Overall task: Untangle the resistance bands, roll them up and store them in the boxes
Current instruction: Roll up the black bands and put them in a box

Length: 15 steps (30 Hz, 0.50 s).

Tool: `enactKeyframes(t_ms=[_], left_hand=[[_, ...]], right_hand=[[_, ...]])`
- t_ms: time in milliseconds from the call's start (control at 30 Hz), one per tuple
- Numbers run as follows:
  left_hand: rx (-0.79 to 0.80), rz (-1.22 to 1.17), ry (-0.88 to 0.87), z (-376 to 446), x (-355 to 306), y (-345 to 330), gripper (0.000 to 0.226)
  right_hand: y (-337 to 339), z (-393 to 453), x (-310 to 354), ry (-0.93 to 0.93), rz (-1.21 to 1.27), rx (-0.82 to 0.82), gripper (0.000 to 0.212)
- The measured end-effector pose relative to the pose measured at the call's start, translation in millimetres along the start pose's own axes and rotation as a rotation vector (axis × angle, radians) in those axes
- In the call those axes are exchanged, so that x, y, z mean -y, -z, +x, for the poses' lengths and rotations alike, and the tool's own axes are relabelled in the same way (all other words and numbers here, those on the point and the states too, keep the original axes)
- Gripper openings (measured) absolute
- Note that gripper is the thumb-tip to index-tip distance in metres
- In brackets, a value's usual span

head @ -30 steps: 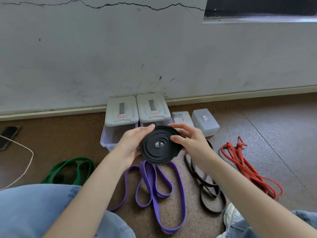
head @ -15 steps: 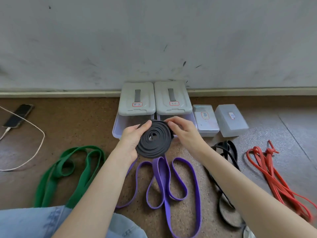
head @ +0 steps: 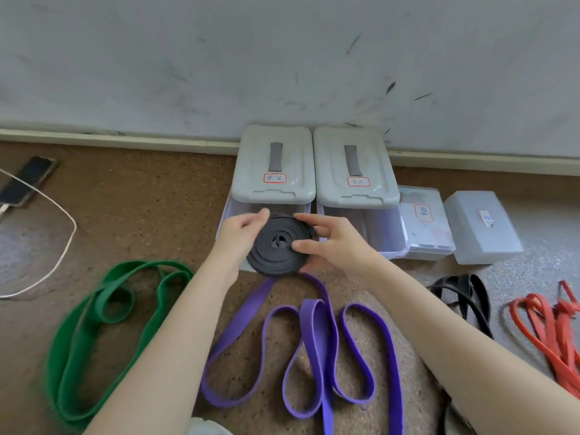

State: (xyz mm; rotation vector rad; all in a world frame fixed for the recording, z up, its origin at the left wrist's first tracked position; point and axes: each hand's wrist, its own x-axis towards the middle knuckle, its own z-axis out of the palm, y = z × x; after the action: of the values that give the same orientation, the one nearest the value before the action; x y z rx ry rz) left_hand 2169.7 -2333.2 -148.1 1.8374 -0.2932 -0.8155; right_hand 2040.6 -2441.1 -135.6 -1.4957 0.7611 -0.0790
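Black rolled band (head: 280, 243) gripped between left hand (head: 241, 233) and right hand (head: 337, 243) just near of open left box (head: 226, 215), not yet stored; green band (head: 94, 334), purple band (head: 317, 346), black band (head: 464, 293), red band (head: 552, 328) unrolled on floor.

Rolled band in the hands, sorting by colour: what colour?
Dark grey rolled band, clearest in the head view.

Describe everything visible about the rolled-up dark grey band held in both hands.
The rolled dark grey resistance band is a flat, matte, rubbery-looking strip wound into a loose spiral disc with a small folded core. Its face is tilted toward the camera. The left hand grips its left edge; the right hand holds the right edge, thumb on the face. It is held in front of the left clear storage box, above the floor.
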Motion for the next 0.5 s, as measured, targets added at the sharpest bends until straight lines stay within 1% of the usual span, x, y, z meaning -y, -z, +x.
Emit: enactKeyframes(t_ms=[100,133,167,233,267,333,400,467,500], left_hand=[[-0.168,0.362,-0.03,28,15,25,0.031],[-0.193,0.462,-0.011,34,22,33,0.034],[-0.189,0.513,0.018,39,30,38,0.039],[-0.144,0.489,0.045,45,45,40,0.048],[-0.138,0.451,0.036,46,51,38,0.051],[-0.181,0.361,-0.002,47,61,34,0.053],[-0.218,0.284,-0.028,47,69,31,0.053],[-0.224,0.233,-0.046,48,75,30,0.052],[-0.227,0.218,-0.058,47,78,29,0.052]], right_hand=[[-11,32,-11,-0.051,0.016,-0.1,0.059],[-18,44,-15,-0.056,0.021,-0.126,0.06],[-26,55,-19,-0.048,-0.007,-0.166,0.061],[-43,77,-28,-0.028,-0.147,-0.26,0.059],[-50,87,-33,-0.027,-0.209,-0.282,0.057],[-60,108,-44,-0.053,-0.294,-0.302,0.054],[-65,124,-49,-0.125,-0.315,-0.323,0.051],[-72,136,-53,-0.194,-0.305,-0.307,0.05],[-75,139,-55,-0.212,-0.343,-0.282,0.052]])
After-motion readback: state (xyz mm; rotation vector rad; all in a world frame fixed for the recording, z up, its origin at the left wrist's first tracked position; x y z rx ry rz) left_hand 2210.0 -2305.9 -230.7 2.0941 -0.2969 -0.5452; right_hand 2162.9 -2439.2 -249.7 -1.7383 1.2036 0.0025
